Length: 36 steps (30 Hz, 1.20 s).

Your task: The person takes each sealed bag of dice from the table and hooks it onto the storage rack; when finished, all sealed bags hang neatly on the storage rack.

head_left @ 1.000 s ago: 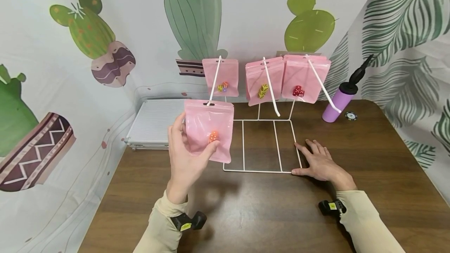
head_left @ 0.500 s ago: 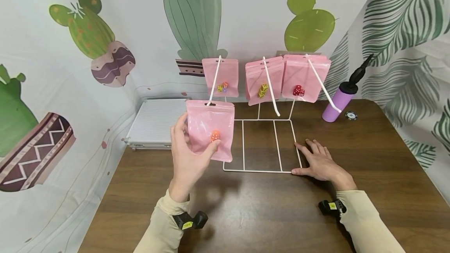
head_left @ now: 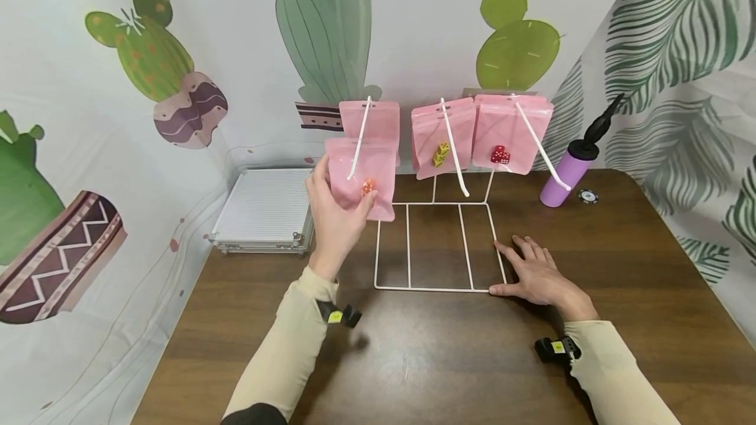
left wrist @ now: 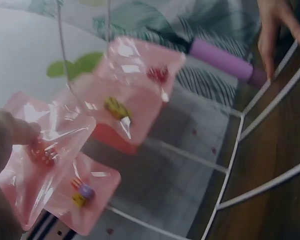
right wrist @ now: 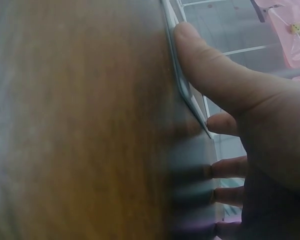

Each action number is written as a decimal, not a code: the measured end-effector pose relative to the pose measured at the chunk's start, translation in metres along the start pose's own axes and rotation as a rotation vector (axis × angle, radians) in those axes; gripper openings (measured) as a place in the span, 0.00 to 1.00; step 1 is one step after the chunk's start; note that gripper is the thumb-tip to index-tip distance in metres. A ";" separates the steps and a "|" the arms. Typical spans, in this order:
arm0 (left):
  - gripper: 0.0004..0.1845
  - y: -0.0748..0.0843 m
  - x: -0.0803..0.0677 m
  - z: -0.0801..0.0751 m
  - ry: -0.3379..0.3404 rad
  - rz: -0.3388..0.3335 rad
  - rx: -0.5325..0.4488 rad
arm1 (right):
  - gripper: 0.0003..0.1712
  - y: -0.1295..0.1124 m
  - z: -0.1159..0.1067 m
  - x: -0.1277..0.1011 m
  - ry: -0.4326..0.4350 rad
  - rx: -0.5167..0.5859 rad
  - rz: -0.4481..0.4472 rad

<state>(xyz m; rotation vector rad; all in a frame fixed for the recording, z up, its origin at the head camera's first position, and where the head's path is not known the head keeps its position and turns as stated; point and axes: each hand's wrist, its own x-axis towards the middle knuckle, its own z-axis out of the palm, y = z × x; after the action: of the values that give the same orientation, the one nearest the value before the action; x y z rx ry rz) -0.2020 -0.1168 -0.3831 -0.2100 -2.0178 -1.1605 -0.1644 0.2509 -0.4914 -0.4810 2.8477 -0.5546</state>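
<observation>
My left hand (head_left: 338, 218) pinches a pink zip bag (head_left: 380, 166) with orange dice (head_left: 367, 187) in it, thumb on the front near the dice. The bag overlaps the left hook (head_left: 354, 168) of a white wire rack (head_left: 431, 290), and the hook's front end shows before the bag. Behind it hangs another pink bag (head_left: 386, 117); its mixed-colour dice (left wrist: 82, 192) show in the left wrist view. My right hand (head_left: 534, 277) rests at the right side of the rack's base, fingers extended, thumb at the front corner.
Pink bags with yellow dice (head_left: 440, 155) and red dice (head_left: 500, 155) hang on the middle and right hooks. A silver case (head_left: 262, 205) lies at left. A purple hand pump (head_left: 564, 179) and a poker chip (head_left: 588, 196) are at right on the wooden table (head_left: 425, 366).
My left hand has moved the bag with orange dice back along the left hook, towards the hanging bag, now covering that bag's dice in the head view. My right hand has stayed still.
</observation>
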 end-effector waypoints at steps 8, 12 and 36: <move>0.50 -0.025 0.036 0.045 0.028 -0.012 0.034 | 0.58 0.003 0.002 0.000 -0.004 0.016 0.001; 0.50 -0.033 0.045 0.059 0.032 -0.025 0.079 | 0.58 0.002 0.001 0.000 0.002 0.015 -0.002; 0.52 -0.043 0.039 0.063 0.003 0.007 0.077 | 0.58 0.008 0.000 0.000 0.000 0.002 0.002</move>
<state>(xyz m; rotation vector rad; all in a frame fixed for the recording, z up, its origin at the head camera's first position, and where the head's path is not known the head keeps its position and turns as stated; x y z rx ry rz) -0.2841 -0.1000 -0.4013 -0.1768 -2.0531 -1.0763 -0.1661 0.2580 -0.4946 -0.4773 2.8466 -0.5572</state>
